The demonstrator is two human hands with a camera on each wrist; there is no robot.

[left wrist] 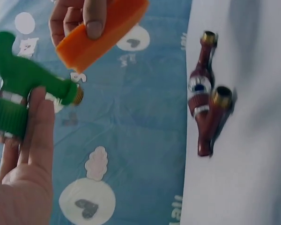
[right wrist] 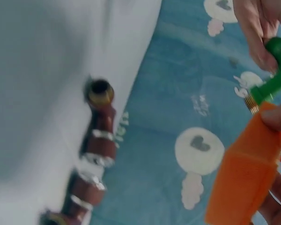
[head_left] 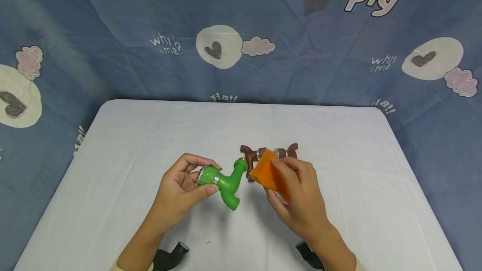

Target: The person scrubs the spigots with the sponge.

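A green plastic tap [head_left: 230, 183] is in my left hand [head_left: 178, 189], gripped by its ribbed collar between thumb and fingers. Its brass-threaded end [left wrist: 78, 94] points right, toward the other hand. My right hand [head_left: 303, 193] pinches a folded orange cloth [head_left: 272, 175] close beside that end; whether they touch I cannot tell. Both hands are raised above the white table. Behind them lie two brown taps, one on the left [head_left: 248, 154] and one on the right [head_left: 292, 151], partly hidden by the cloth and right hand in the head view.
The white-covered table [head_left: 150, 129] ends at a blue patterned curtain [head_left: 286, 74] at the back. Black wrist-worn pieces show at the bottom, one by the left forearm [head_left: 170, 258] and one by the right [head_left: 310, 256]. A tiny scrap [head_left: 208, 242] lies near the front.
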